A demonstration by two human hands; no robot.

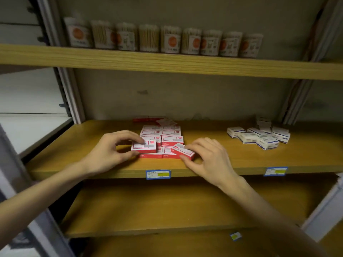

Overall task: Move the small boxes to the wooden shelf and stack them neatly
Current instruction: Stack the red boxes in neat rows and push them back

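Several small red-and-white boxes (pixel 168 135) lie stacked in two neat columns on the middle wooden shelf (pixel 232 162). My left hand (pixel 111 149) pinches one red-and-white box (pixel 143 146) at the stack's front left, thumb below and fingers on top. My right hand (pixel 206 160) pinches another red-and-white box (pixel 182 151), tilted at the stack's front right corner. A few more red boxes (pixel 148 119) lie loose behind the stack against the back wall.
Several blue-and-white boxes (pixel 259 137) lie scattered on the same shelf at the right. Jars of cotton swabs (pixel 163 38) line the upper shelf. Blue price labels (pixel 158 174) sit on the shelf's front edge. A lower wooden shelf (pixel 167 210) lies below my arms.
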